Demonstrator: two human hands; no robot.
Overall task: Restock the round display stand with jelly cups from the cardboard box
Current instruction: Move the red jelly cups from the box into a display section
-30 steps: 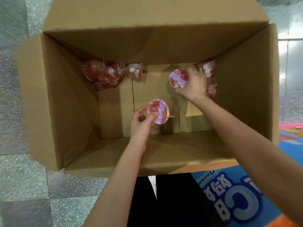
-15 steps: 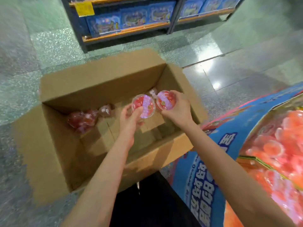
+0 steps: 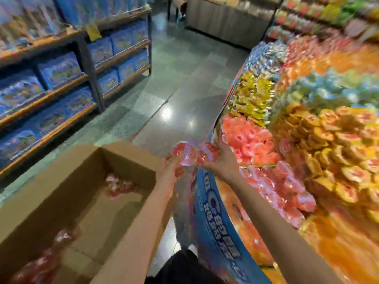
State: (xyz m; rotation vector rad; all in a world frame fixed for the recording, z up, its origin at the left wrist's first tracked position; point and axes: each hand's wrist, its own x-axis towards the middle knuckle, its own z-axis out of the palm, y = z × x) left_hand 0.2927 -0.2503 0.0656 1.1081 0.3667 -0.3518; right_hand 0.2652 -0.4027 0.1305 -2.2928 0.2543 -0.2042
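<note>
Our left hand and right hand each curl fingers round one cup. The stand lies to the right. Our right hand is nearer to it.

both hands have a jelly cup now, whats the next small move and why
Probably carry both cups right and set them among the red cups on the display stand. The left hand and right hand each hold a red jelly cup above the stand's edge, clear of the cardboard box.

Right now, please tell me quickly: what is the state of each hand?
Left hand: closed around a red jelly cup.
Right hand: closed around a second red jelly cup, near the display stand.
</note>
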